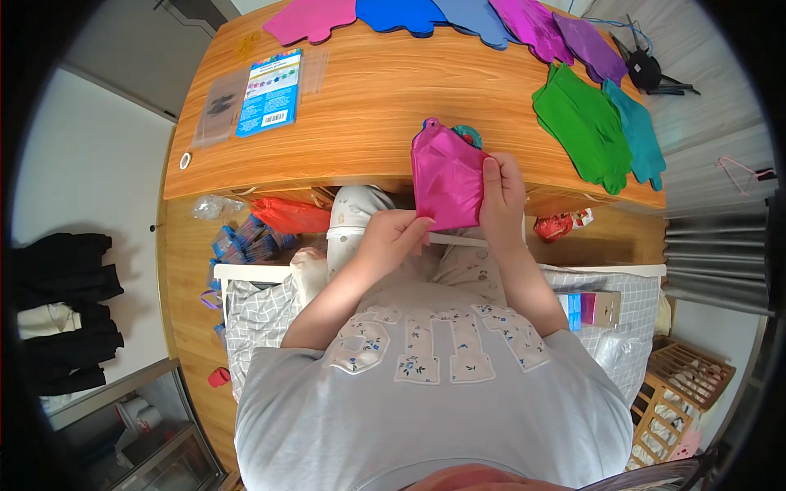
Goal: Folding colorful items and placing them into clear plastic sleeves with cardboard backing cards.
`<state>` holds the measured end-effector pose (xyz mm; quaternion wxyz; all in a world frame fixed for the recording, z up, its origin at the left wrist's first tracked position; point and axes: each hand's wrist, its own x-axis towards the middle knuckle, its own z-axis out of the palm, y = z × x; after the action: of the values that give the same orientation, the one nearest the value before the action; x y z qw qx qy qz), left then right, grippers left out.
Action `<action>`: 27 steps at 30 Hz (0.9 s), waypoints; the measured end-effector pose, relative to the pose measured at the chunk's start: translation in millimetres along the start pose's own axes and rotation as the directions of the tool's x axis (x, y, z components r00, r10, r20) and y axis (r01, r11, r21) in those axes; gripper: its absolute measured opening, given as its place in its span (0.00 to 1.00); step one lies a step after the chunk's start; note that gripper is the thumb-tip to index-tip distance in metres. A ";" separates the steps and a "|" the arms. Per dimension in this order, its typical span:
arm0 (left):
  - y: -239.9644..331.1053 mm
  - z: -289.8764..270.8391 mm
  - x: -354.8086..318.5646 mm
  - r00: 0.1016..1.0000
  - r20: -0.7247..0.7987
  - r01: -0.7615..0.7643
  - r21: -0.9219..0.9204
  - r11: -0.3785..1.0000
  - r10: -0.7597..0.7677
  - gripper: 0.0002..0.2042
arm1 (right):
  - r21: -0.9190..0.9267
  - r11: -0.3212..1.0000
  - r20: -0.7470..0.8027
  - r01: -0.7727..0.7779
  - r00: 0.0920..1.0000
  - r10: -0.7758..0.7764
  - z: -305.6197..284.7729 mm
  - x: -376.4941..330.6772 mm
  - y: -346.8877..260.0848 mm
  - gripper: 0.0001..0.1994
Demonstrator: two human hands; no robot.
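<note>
Over the near edge of the table, both my hands hold up a shiny magenta flat foil balloon [447, 182]. My left hand [396, 237] pinches its lower left corner between thumb and fingers. On the right side, my right hand [501, 196] grips the edge, thumb in front. Bits of blue and teal foil [468, 134] show behind its top edge; how many layers there are I cannot tell. Flat green foil balloons [580, 123] and teal ones [637, 135] lie to the right on the wooden table [360, 106].
Along the far edge lie flat pink [311, 20], blue [399, 15], grey-blue [475, 20], magenta [536, 29] and purple foils [591, 47]. A blue-and-white printed card [270, 92], clear plastic bags [217, 110] and a small white ring [185, 160] are left. A black tripod [645, 72] stands far right.
</note>
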<state>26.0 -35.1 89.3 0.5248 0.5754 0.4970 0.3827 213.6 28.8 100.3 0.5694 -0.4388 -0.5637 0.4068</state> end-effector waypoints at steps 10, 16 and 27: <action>4.7 -1.9 18.9 0.984 0.025 -0.180 0.146 0.973 0.178 0.12 | -0.101 0.988 0.028 0.113 0.993 -0.111 -1.5 -9.3 -0.5 0.10; 12.1 1.6 43.9 0.985 -0.142 -0.062 -0.815 0.576 -0.094 0.21 | -0.148 0.989 0.138 0.021 0.990 0.000 1.3 -17.8 -1.3 0.09; 1.6 -13.5 45.7 0.933 -0.350 -0.227 -0.754 0.616 -0.085 0.23 | 0.190 0.792 0.573 -0.580 0.721 0.391 -25.3 -26.2 14.0 0.15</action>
<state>23.0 12.5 89.3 0.6093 0.2297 0.3413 0.6779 238.4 6.6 79.9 0.3414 -0.3400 -0.4708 0.7390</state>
